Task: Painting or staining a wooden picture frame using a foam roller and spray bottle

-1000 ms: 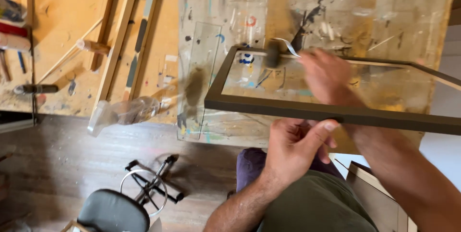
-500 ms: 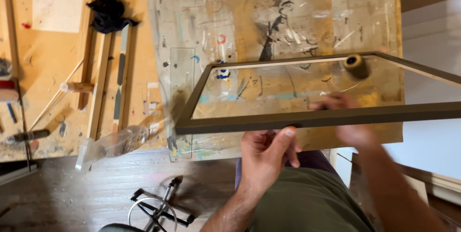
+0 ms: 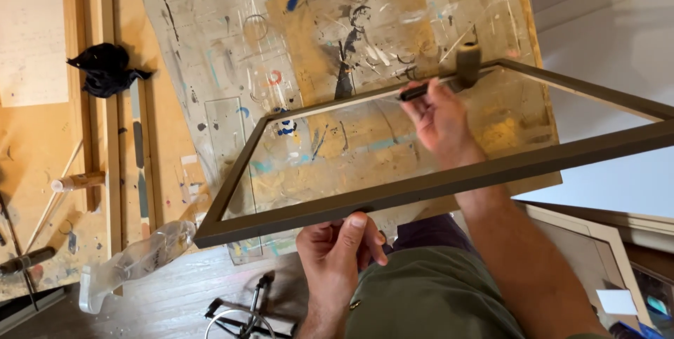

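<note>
Dark-brown picture frame point(image 3: 393, 195) pinched on its near rail by left hand point(image 3: 337, 255), thumb on top, held tilted above paint-smeared board point(image 3: 316, 37); small roller point(image 3: 460, 69) gripped by right hand point(image 3: 439, 121) against far rail; clear plastic bottle point(image 3: 137, 262) lying lower left; black rag point(image 3: 105, 69) upper left.

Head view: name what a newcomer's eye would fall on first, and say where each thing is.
A large dark picture frame slants across the middle, over a paint-smeared board. The left hand pinches its near rail from below, while the right hand, seen through the frame's opening, holds a small roller at the far rail. At upper left a black rag lies on the wooden bench.
</note>
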